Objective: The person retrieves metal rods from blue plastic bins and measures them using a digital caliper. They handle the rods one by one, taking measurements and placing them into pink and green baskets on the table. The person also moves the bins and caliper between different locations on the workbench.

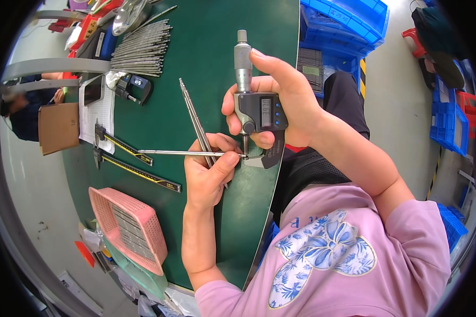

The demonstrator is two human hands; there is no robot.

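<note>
My right hand (296, 100) is wrapped round a digital micrometer (256, 112) with a dark body, its thumb at the silver thimble (242, 58). My left hand (212, 171) is closed on several thin metal rods. One rod (180, 152) lies crosswise, pinched between thumb and fingers, its right end at the gap between the micrometer's spindle and anvil. Whether the jaws touch it is too small to tell. The other rods (194, 117) in this hand lean away toward the upper left, partly hidden by the fingers.
On the green table (211, 47) lie a bundle of metal rods (143, 48), a second micrometer (135, 89), two calipers (137, 170) and papers (98, 113). A pink basket (156, 222) stands lower left. Blue bins (349, 26) are beside the table's right edge. Another person (26, 113) sits at far left.
</note>
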